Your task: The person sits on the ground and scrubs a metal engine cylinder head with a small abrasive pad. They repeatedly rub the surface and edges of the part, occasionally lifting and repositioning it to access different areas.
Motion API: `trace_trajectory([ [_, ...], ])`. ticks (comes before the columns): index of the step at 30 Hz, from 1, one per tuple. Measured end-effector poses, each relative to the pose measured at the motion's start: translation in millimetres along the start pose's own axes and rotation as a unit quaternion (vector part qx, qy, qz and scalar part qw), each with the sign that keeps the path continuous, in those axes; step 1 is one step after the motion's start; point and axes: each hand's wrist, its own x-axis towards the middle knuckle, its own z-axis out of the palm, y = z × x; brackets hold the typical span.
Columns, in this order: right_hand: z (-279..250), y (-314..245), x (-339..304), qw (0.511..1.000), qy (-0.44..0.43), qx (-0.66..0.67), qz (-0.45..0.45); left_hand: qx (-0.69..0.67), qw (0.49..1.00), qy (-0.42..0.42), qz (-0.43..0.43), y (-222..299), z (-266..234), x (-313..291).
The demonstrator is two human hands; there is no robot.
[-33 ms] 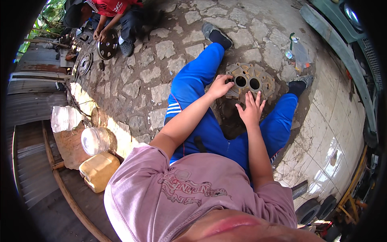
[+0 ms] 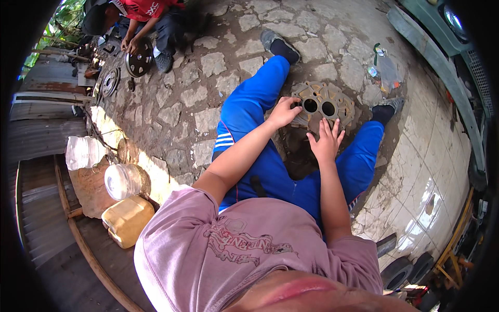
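Observation:
A brownish-grey cast metal housing [image 2: 344,110] with two round bores and a scalloped, bolt-holed rim rests on the ground between my legs. My left hand [image 2: 284,112] is closed at its left edge, thumb and fingers pinching beside the left bore; what lies between the fingertips is partly hidden. On the housing's near edge, below the right bore, my right hand [image 2: 327,141] lies with fingers spread and tips touching the metal.
A person in a red shirt [image 2: 165,9] crouches at the far left, holding a dark round metal disc [image 2: 139,58]. Another disc [image 2: 108,83] lies nearby. Clear plastic containers [image 2: 125,181] and a yellow jerrycan [image 2: 129,221] stand left. Plastic litter [image 2: 387,70] and a vehicle bumper [image 2: 442,67] are right.
My right hand has shifted very slightly to the right along the near edge of the housing. My left hand stays in place.

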Motion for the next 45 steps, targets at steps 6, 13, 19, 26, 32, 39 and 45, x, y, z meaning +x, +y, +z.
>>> trace_trajectory([
  [6,2.9,-3.6,6.8,1.0,-0.024,-0.008,-0.017,-0.005,1.0,-0.01,-0.007,8.3,-5.1,6.5],
  [13,13.6,6.5,9.2,0.999,-0.006,-0.026,-0.027,0.004,1.0,-0.008,-0.012,10.1,-1.2,9.1],
  [19,21.6,9.1,9.8,0.998,0.032,-0.009,-0.044,-0.002,1.0,-0.002,-0.029,8.7,2.4,11.3],
  [26,13.3,19.1,16.5,0.992,0.093,0.084,-0.021,-0.004,0.999,-0.015,-0.029,10.7,2.2,10.7],
  [32,3.2,55.1,21.4,0.937,0.197,0.278,0.074,0.012,0.999,-0.009,-0.048,18.0,8.5,7.8],
  [39,0.2,114.1,25.7,0.845,0.185,0.389,0.317,0.032,0.999,0.019,-0.035,7.0,12.9,9.4],
  [45,50.3,102.3,38.5,0.818,0.175,0.454,0.308,-0.01,0.999,0.014,-0.044,7.4,9.5,13.2],
])
